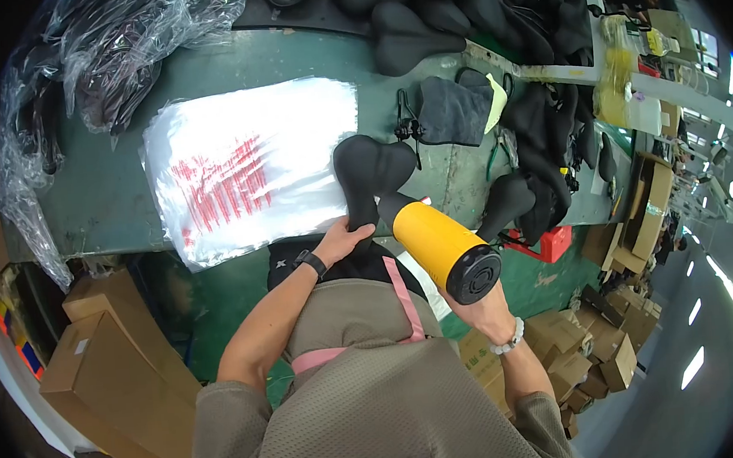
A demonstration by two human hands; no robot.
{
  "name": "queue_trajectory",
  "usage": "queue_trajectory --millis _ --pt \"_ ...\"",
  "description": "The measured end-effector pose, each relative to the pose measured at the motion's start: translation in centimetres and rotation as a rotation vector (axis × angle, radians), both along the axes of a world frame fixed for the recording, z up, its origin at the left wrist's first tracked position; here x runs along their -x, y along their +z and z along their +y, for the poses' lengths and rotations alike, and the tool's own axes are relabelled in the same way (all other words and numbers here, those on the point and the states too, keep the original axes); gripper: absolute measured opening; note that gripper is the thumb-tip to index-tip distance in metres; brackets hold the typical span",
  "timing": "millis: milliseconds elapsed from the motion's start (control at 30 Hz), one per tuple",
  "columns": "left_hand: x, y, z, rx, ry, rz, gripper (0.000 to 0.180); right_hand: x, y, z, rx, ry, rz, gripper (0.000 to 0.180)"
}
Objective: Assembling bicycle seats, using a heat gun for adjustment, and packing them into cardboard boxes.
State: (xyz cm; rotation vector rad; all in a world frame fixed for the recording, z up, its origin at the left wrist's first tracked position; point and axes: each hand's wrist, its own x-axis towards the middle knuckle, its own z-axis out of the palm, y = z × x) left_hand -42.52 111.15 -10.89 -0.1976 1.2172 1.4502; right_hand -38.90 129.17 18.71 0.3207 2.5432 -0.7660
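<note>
1. Head view: the left hand [343, 235] grips the narrow near end of a black bicycle saddle [371, 173] at the green table's [106, 198] near edge.
2. The right hand [480, 302] holds a yellow heat gun [445, 249], fingers mostly hidden, nozzle touching the saddle.
3. A stack of clear plastic bags [250, 169] lies left.

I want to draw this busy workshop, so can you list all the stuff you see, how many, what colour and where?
Bike saddle: one, black, table edge, held at its narrow end.
Heat gun: one, yellow with black ends, aimed at the saddle.
Plastic bags: one stack, clear white with red print, table middle.
More saddles: many, black, heaped at the table's far right.
Wrapped saddles: a pile, dark, in clear plastic, far left.
Table: one, green.
Cardboard boxes: several, brown, floor on both sides.
Left hand: grips the saddle, black watch on wrist.
Right hand: holds the heat gun, white bracelet.
</note>
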Motion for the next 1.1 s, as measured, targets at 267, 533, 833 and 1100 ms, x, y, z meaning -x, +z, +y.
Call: queue_trajectory --millis 267,533,833,1100 --pt "0.1 0.9 -0.2 -0.039 0.038 -0.042 0.059 -0.6 -1.4 1.3 -0.075 -0.021 0.089 0.034" --pt "-0.1 -0.2 -0.6 -0.002 0.018 -0.049 0.057 -0.1 -2.5 0.7 -0.109 -0.165 -0.069 0.039" --pt "0.4 0.1 -1.4 -0.006 0.007 -0.005 0.053 -0.4 -1.6 0.0 -0.054 -0.096 0.001 0.036" --pt "5.5 4.6 -3.1 0.156 0.225 0.478 0.049 -2.2 2.2 -0.9 0.114 -0.231 0.041 0.027"
